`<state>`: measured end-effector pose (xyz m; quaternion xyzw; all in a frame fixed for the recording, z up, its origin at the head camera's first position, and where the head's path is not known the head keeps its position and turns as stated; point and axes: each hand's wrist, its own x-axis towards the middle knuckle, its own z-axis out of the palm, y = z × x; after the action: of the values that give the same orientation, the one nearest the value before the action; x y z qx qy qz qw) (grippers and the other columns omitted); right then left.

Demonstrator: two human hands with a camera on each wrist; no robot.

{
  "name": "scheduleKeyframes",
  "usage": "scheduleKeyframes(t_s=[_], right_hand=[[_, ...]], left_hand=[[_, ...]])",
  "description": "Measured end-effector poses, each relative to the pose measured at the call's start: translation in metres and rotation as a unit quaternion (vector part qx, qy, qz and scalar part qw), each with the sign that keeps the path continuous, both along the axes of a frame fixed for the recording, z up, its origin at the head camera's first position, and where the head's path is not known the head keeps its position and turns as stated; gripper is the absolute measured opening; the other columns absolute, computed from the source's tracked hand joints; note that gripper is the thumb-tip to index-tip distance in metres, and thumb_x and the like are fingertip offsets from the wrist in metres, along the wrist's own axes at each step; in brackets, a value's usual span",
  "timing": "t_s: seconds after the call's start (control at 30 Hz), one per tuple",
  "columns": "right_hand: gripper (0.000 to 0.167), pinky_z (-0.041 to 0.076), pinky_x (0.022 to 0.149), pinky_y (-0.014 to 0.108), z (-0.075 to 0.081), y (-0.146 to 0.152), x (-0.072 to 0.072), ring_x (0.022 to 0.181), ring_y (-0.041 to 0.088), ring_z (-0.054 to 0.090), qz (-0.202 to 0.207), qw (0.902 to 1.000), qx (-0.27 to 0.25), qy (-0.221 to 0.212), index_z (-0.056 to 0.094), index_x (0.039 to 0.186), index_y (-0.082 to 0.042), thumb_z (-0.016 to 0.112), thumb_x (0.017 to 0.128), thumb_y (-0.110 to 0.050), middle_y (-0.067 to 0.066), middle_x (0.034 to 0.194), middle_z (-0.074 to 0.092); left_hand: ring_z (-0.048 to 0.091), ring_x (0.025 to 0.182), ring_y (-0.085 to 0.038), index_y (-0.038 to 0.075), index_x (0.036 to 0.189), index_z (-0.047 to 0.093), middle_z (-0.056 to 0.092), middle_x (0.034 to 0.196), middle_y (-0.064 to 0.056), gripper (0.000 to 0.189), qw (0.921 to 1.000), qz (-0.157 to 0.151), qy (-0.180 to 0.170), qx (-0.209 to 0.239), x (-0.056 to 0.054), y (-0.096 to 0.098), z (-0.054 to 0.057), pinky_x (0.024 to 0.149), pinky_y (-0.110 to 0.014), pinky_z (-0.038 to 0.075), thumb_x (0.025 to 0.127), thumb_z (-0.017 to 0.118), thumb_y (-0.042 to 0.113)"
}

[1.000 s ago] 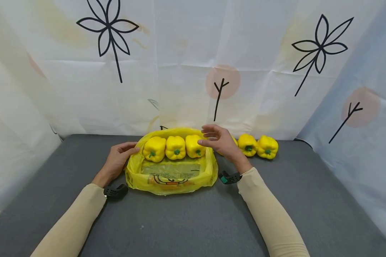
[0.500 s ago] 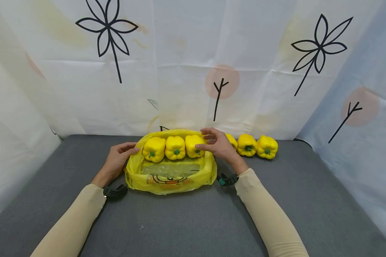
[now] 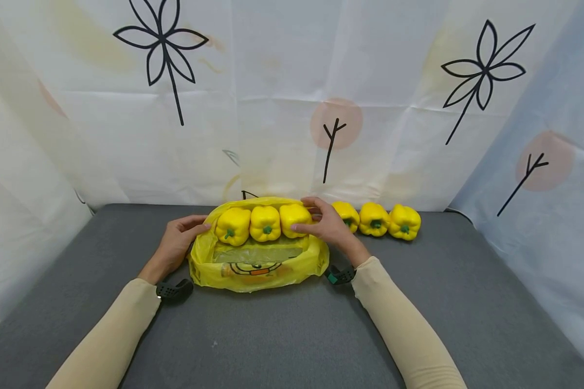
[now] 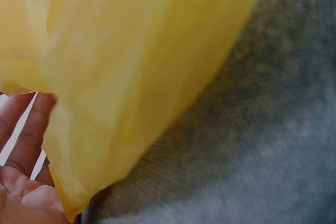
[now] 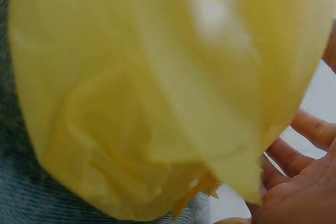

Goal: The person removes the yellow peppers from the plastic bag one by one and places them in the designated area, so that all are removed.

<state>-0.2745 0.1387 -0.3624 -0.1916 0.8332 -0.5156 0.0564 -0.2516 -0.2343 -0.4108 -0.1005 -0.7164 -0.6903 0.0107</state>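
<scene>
A yellow plastic bag (image 3: 258, 280) stands on the grey table with its mouth spread wide. Three yellow bell peppers (image 3: 265, 223) sit in a row along its back wall, green stems facing forward. My left hand (image 3: 175, 240) holds the bag's left rim, thumb on the inner side, fingers outside. In the left wrist view those fingers (image 4: 26, 140) lie behind the yellow plastic. At the right rim, my right hand (image 3: 328, 224) has its thumb overlapping the rightmost bagged pepper, with its fingers extended around the bag's back right corner. The right wrist view shows these fingers (image 5: 294, 158) spread beside the plastic.
Three more yellow bell peppers (image 3: 373, 219) line the table's back edge, just right of the right hand. Behind the grey table (image 3: 253, 340) hangs a white cloth (image 3: 272, 135) with flower and tree drawings.
My right hand has moved slightly left and down, closer around the bag's right rim, uncovering more of the nearest loose pepper. The bag's front shifted a little. My left hand has stayed put.
</scene>
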Motion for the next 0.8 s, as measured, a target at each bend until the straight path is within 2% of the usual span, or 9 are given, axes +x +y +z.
scheduleKeyframes(t_s=[0.37, 0.8], right_hand=[[0.082, 0.043, 0.107, 0.053, -0.010, -0.005, -0.002, 0.133, 0.038, 0.047, 0.002, 0.9999, 0.010, -0.002, 0.033, 0.158, -0.007, 0.078, 0.092, -0.024, 0.015, 0.159, 0.036], [0.087, 0.041, 0.110, 0.051, -0.014, -0.009, -0.001, 0.138, 0.036, 0.043, -0.011, 0.9986, 0.052, 0.006, 0.030, 0.160, -0.009, 0.078, 0.091, -0.032, 0.013, 0.162, 0.032]], left_hand=[[0.067, 0.099, -0.009, -0.007, 0.132, 0.062, 0.071, 0.110, 0.009, 0.040, 1.0000, -0.005, 0.006, 0.005, 0.001, 0.000, 0.000, 0.083, -0.022, 0.057, 0.100, 0.067, 0.018], [0.067, 0.098, -0.009, -0.007, 0.132, 0.062, 0.071, 0.110, 0.010, 0.041, 1.0000, 0.000, 0.007, -0.002, 0.001, 0.001, 0.000, 0.082, -0.022, 0.057, 0.100, 0.067, 0.018]])
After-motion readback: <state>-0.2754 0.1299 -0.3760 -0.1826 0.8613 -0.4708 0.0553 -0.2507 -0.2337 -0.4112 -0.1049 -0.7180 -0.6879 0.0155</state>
